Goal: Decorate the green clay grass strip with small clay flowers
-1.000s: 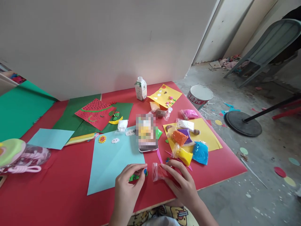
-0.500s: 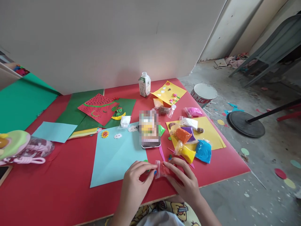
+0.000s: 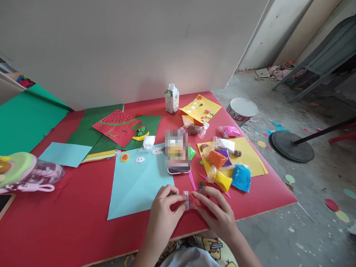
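Near the table's front edge I hold a small clear zip bag of red clay [image 3: 194, 200] between both hands. My left hand [image 3: 166, 207] is closed in a pinch on the bag's zip end. My right hand [image 3: 219, 208] grips the filled part, fingers on top and thumb underneath. Just beyond lie a pink plastic tool [image 3: 191, 181] and a small green and blue lump [image 3: 201, 184]. A phone [image 3: 177, 152] with a blurred screen stands behind them. To the left, a light blue sheet [image 3: 139, 185] carries a clay sun [image 3: 124, 157] and clouds.
Bags of yellow [image 3: 223, 182], blue [image 3: 241, 178], orange [image 3: 217, 158] and white clay [image 3: 224, 143] lie to the right. A carton [image 3: 171, 99] stands at the back. A watermelon picture [image 3: 118, 128] and a bottle [image 3: 46, 173] are left. A bucket [image 3: 242, 109] stands beyond the right edge.
My left fingers have shifted slightly right and closed in on the bag's zip end. A blue bit that showed at their tips is now mostly hidden. My right hand has barely moved.
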The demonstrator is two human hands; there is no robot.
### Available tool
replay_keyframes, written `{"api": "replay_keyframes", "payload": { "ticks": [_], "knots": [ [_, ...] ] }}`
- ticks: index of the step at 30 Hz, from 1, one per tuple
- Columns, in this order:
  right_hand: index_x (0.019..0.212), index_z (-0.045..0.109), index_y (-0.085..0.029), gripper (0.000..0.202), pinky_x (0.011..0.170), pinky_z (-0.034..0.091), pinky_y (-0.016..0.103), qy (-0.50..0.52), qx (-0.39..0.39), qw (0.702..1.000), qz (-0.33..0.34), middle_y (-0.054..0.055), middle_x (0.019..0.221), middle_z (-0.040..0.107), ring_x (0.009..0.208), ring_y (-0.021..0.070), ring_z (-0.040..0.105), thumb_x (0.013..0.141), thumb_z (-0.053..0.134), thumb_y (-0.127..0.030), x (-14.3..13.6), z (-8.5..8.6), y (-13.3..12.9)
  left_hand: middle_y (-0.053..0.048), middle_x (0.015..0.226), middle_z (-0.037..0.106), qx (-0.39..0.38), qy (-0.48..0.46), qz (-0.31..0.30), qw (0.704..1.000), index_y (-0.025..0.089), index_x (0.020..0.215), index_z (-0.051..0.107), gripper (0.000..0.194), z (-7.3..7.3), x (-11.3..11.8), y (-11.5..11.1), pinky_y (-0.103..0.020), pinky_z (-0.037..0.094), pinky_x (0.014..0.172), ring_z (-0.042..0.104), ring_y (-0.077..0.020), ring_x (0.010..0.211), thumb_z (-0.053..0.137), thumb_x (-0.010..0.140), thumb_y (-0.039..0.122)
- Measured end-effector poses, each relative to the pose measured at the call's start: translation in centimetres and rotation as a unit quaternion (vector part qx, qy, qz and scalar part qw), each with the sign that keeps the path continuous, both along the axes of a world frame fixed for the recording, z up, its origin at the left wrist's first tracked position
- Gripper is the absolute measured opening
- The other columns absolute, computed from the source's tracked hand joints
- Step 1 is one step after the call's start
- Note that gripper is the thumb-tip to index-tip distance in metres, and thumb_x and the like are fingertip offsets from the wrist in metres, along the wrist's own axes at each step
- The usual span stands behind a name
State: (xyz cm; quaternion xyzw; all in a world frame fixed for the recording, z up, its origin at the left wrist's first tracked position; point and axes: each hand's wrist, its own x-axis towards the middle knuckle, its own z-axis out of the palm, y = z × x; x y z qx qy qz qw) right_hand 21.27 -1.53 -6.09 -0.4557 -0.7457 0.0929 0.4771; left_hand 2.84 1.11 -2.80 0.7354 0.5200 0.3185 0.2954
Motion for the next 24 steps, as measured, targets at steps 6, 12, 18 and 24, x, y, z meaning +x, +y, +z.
{"api": "replay_keyframes", "payload": {
  "ticks": [6, 12, 18, 24],
  "knots": [
    [0.139, 0.053, -0.030, 0.053, 0.080, 0.060, 0.034, -0.010, -0.014, 1.000, -0.002, 0.009, 0.102, 0.063, 0.093, 0.0206, 0.066, 0.091, 0.053, -0.008, 0.0, -0.2, -0.2, 0.001, 0.082, 0.066, -0.037, 0.007, -0.014, 0.999, 0.021, 0.080, 0.065, 0.018, 0.0, 0.3, -0.1, -0.024, 0.054, 0.069, 0.065, -0.0145, 0.078, 0.061, 0.080, 0.003],
    [0.140, 0.052, -0.030, 0.054, 0.081, 0.059, 0.034, -0.013, -0.014, 1.000, -0.011, 0.009, 0.104, 0.061, 0.095, 0.0202, 0.065, 0.091, 0.053, -0.008, 0.2, -0.5, -0.2, 0.000, 0.081, 0.067, 0.017, 0.018, 0.008, 1.000, 0.021, 0.082, 0.061, 0.014, 0.5, 0.5, -0.4, -0.026, 0.053, 0.067, 0.065, -0.0163, 0.078, 0.054, 0.086, 0.009],
    [0.129, 0.057, -0.024, 0.039, 0.085, 0.054, 0.037, -0.077, -0.038, 0.995, -0.042, 0.009, 0.106, 0.062, 0.100, 0.0224, 0.063, 0.091, 0.057, -0.016, 0.0, -0.8, 0.1, -0.001, 0.082, 0.069, 0.023, -0.067, 0.081, 0.994, 0.022, 0.086, 0.067, 0.015, 1.3, -0.7, 0.0, -0.020, 0.054, 0.065, 0.067, -0.0128, 0.075, 0.055, 0.085, 0.014],
    [0.117, 0.053, -0.019, 0.028, 0.094, 0.044, 0.044, -0.130, -0.060, 0.986, -0.084, 0.012, 0.119, 0.064, 0.113, 0.0279, 0.054, 0.089, 0.053, -0.020, -1.4, 1.1, 2.0, -0.001, 0.079, 0.071, -0.067, -0.163, 0.139, 0.975, 0.020, 0.081, 0.069, 0.007, 1.3, -1.9, -0.1, -0.017, 0.056, 0.061, 0.067, -0.0115, 0.066, 0.061, 0.081, 0.021]
  ]
}}
